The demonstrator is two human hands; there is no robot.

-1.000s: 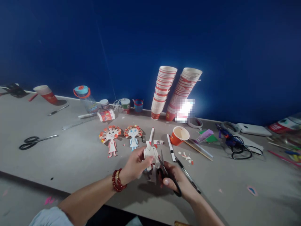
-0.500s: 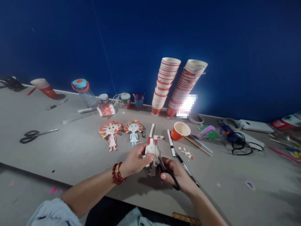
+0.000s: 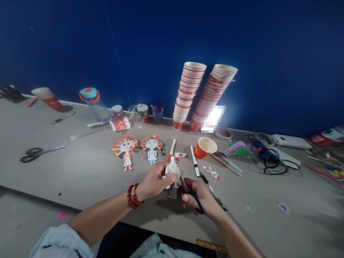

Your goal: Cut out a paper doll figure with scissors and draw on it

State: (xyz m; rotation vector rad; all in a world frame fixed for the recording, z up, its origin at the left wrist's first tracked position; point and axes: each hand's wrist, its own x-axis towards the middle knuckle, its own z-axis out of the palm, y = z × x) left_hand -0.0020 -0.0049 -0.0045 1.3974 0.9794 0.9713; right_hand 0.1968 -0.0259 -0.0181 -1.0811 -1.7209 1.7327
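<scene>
My left hand (image 3: 158,179) pinches a white paper cutout (image 3: 172,170) shaped like a doll's body, thumb on top. In my right hand (image 3: 200,199) is a pair of black-handled scissors (image 3: 184,185), its blades against the cutout's right edge. The fingers partly cover the lower part of the paper. Beyond my left hand lie two finished-looking paper dolls: a red one (image 3: 127,159) and a blue one (image 3: 152,154), each with a fringed head. A red-and-white marker (image 3: 172,147) lies just behind the cutout.
Two tall paper cup stacks (image 3: 185,96) lean by the blue wall. An orange paper cup (image 3: 205,147), a black-and-white marker (image 3: 195,161), a pen (image 3: 213,191) and paper scraps (image 3: 213,172) lie to the right. Other scissors (image 3: 40,154) and a bottle (image 3: 94,104) are left; a glue gun (image 3: 264,152) sits right.
The scissors blades have shifted slightly upward along the cutout's right edge. Both hands keep their hold, and the whole view has moved a little.
</scene>
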